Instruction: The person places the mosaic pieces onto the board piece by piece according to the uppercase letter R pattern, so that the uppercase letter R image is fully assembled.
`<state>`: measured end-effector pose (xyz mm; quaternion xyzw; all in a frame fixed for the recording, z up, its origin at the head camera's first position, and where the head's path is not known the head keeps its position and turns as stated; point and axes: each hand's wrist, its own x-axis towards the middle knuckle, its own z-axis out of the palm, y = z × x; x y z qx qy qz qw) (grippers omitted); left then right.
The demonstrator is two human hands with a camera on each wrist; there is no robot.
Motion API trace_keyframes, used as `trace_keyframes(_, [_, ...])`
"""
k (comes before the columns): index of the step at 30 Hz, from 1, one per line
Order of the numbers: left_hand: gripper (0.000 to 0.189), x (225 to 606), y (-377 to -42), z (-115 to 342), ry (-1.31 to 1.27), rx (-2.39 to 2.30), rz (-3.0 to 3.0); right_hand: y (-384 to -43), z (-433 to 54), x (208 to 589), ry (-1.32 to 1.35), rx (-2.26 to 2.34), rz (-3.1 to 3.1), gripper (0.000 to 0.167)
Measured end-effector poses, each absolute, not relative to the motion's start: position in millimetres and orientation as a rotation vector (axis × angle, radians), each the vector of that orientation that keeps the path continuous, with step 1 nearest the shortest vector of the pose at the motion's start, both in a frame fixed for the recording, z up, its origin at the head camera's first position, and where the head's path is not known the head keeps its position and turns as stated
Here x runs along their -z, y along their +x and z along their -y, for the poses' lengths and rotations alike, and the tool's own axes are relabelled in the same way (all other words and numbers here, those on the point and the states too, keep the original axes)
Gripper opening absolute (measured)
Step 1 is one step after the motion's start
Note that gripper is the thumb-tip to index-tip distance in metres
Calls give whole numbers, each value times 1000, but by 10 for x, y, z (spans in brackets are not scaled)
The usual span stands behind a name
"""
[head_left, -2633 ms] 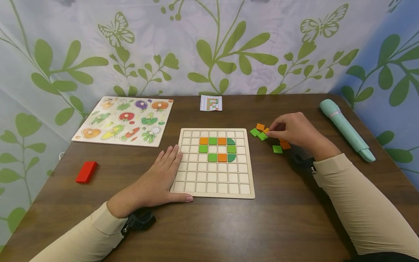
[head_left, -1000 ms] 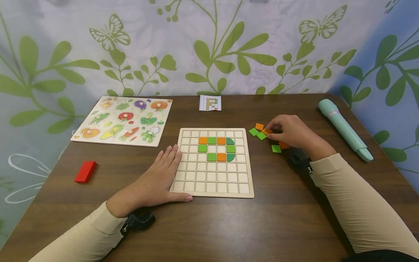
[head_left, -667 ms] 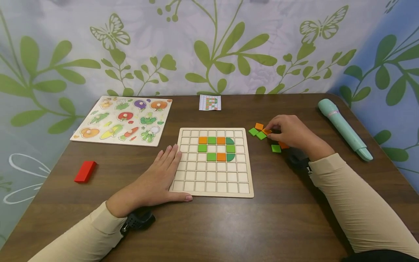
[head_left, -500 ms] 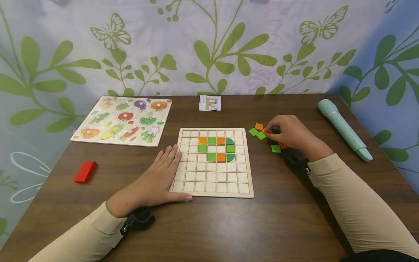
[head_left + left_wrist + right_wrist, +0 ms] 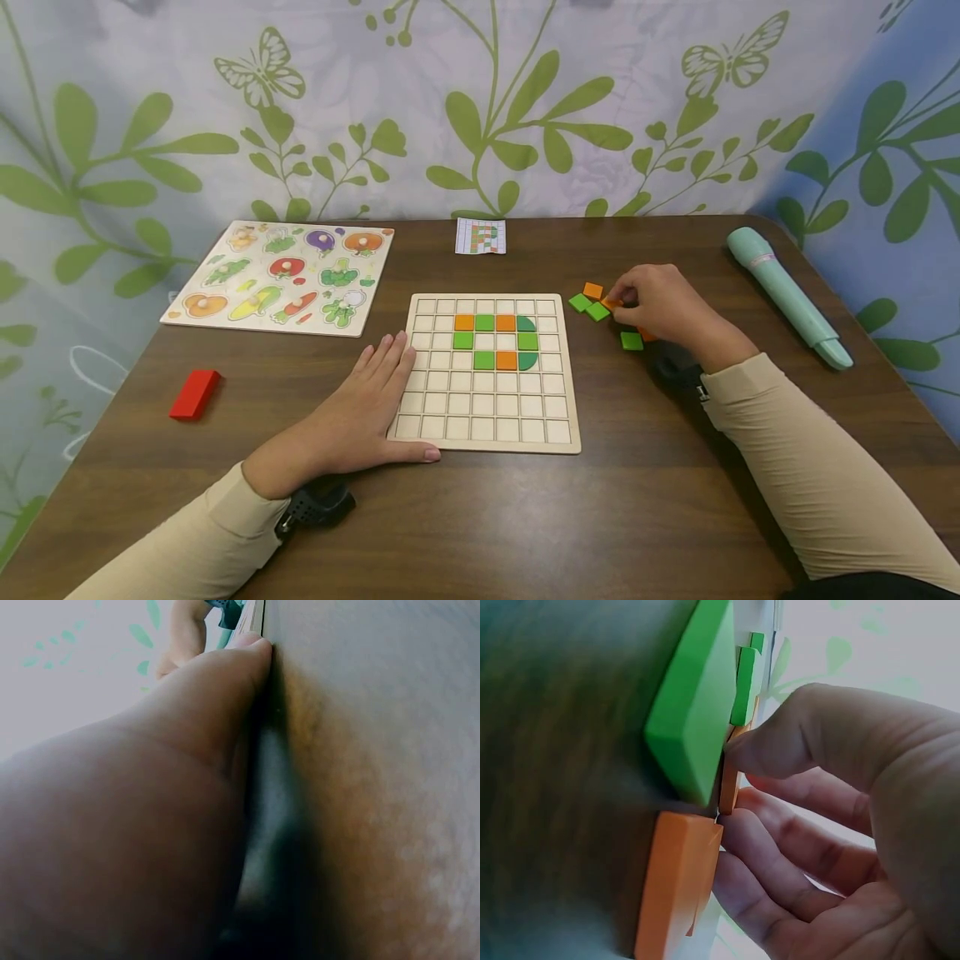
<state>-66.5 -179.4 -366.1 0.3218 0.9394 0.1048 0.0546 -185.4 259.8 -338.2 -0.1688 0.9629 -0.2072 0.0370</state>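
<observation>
My left hand [image 5: 360,408] lies flat with straight fingers along the left edge of a pale wooden grid board [image 5: 487,429], its thumb at the near left corner. Orange, light green and dark green pieces fill some cells of the board's upper half, two of them rounded. To the right of the board, my right hand [image 5: 667,304] pinches an orange square tile [image 5: 730,780] between thumb and fingers, low at the tabletop. Close by lie green tiles [image 5: 580,302] and another orange tile [image 5: 592,291]. A green tile [image 5: 694,712] and orange pieces [image 5: 676,877] sit nearer the wrist.
A printed pattern card [image 5: 481,237] lies behind the board. At the back left is a vegetable knob puzzle [image 5: 281,279], with a red block [image 5: 196,394] nearer me. A mint-green microphone-shaped object [image 5: 789,296] lies along the right side of the brown table [image 5: 525,525].
Over the earlier frames my right hand shifts slightly toward me and left, its fingers settling on the orange tile. My left hand and the board's pieces stay as they were.
</observation>
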Motion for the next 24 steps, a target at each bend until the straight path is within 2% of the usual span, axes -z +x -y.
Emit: trace_keyframes(24, [134,3665,-656,1794,983,-324,-2857,-1858,-2628,3401,-538,682,-2989,15])
